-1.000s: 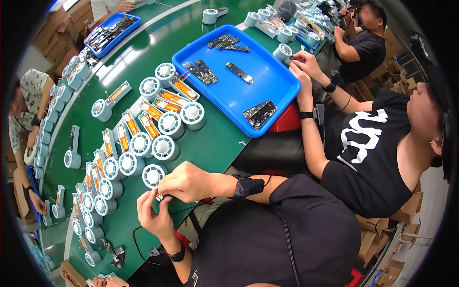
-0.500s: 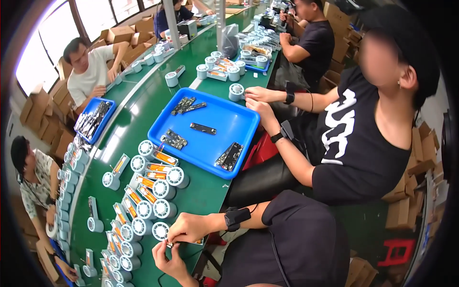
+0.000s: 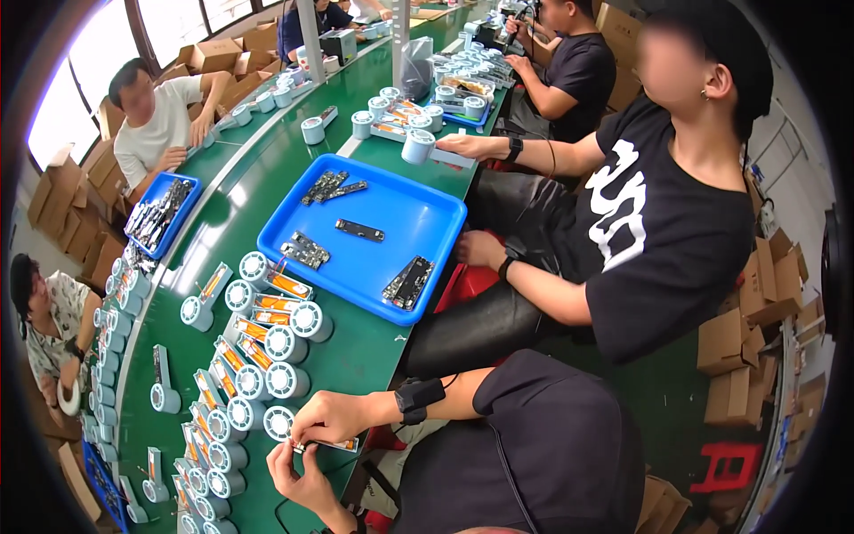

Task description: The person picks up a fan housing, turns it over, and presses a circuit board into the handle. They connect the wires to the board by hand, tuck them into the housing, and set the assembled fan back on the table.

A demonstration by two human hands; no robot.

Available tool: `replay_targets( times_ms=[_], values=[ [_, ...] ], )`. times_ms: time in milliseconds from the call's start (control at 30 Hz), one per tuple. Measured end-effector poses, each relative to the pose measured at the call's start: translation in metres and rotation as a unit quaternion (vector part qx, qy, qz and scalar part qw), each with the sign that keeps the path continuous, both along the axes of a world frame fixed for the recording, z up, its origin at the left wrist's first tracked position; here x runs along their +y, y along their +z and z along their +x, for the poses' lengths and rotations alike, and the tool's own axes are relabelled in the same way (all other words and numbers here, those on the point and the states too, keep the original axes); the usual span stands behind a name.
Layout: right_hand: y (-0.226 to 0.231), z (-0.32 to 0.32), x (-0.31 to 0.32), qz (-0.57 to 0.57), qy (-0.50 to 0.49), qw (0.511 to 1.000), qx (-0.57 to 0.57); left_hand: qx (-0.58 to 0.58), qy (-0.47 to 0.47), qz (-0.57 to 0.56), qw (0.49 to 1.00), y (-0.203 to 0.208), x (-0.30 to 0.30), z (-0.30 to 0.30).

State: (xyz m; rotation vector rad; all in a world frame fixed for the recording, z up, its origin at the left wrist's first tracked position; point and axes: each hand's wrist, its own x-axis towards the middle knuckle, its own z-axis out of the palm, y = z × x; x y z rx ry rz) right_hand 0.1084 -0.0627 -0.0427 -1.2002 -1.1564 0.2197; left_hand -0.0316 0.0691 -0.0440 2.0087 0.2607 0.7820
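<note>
My right hand (image 3: pixel 327 420) is closed, its thumb and fingertips pinched together over the table edge. Below it my left hand (image 3: pixel 298 476) pinches at the same spot. Between the fingertips is a small pale part (image 3: pixel 299 448), too small to name. Beneath my right hand the open handle of a light-blue handheld fan (image 3: pixel 345 444) sticks out, partly covered by the hand. A round fan head (image 3: pixel 279 423) lies beside my fingers; whether it belongs to that handle is hidden. Rows of handheld fans (image 3: pixel 253 381) with open handles showing orange insides lie just left of my hands.
A blue tray (image 3: pixel 409 200) holding several dark circuit boards (image 3: pixel 359 230) stands ahead on the green table (image 3: pixel 356 356). To its right a co-worker's hand (image 3: pixel 463 147) holds a fan (image 3: pixel 418 146). More people, fans and a second blue tray (image 3: pixel 191 211) line the far side.
The view has shifted slightly. My hands keep their pinch, and more of the fan handle shows under the right one. The co-worker has lifted a fan with one hand and lowered the other.
</note>
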Motion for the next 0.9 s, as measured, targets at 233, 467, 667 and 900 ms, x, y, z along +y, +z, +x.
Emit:
replay_targets(
  times_ms=[233, 467, 667, 900],
  values=[
    [0.002, -0.004, 0.001, -0.031, -0.076, 0.995, -0.052, -0.011, 0.016, 0.022, 1.000, 0.006, -0.003, 0.004],
    [0.019, -0.014, -0.002, -0.115, -0.059, 0.992, 0.003, -0.028, 0.106, 0.110, 0.988, 0.001, -0.015, 0.005],
    [0.006, -0.016, 0.001, -0.118, -0.099, 0.988, -0.030, -0.035, 0.117, 0.103, 0.987, -0.001, -0.018, 0.007],
    [0.034, -0.033, -0.010, -0.188, -0.198, 0.943, -0.192, 0.010, 0.180, 0.131, 0.975, 0.020, -0.004, 0.000]
  ],
)
